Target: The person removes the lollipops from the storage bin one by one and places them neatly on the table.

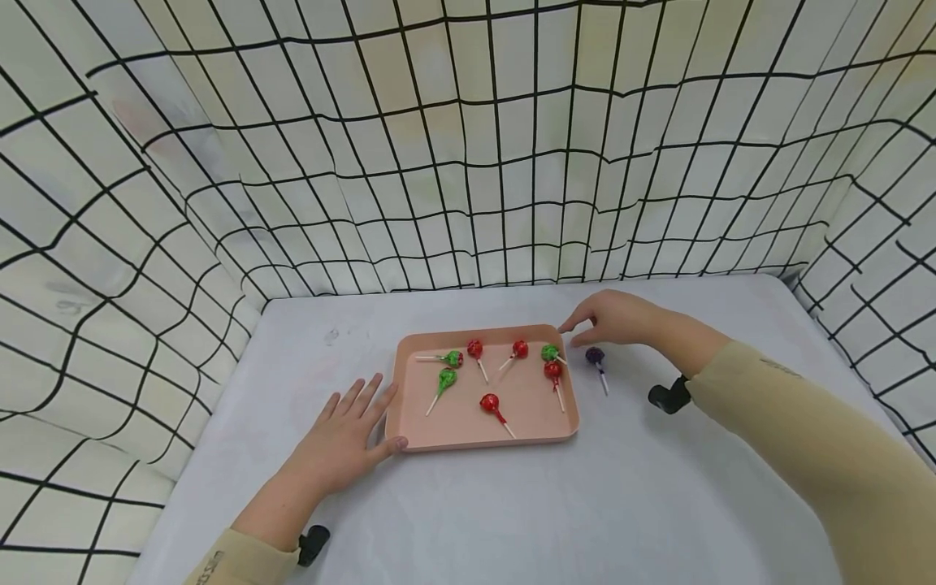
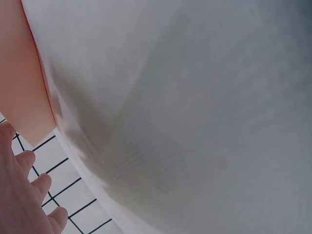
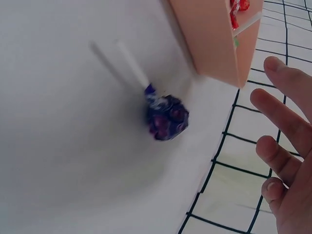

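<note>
A pink tray [image 1: 453,435] lies on the white-covered table and carries several lollipops, such as a red one [image 1: 490,403] and a green one [image 1: 447,378]. My left hand [image 1: 340,443] has its fingers spread at the tray's left edge, thumb at the near corner. At the far right corner of the tray my right hand [image 1: 621,317] is held with loosely bent, parted fingers and nothing between them. Just below it, outside the tray, a purple lollipop [image 1: 595,356] rests on the cloth. The right wrist view shows this purple lollipop [image 3: 167,118] apart from the fingers [image 3: 280,114].
White walls with a black grid [image 1: 497,179] enclose the table on the left, back and right. White cloth [image 1: 512,520] covers the tabletop around the tray. Each wrist wears a small black device, one of them by the right sleeve [image 1: 775,406].
</note>
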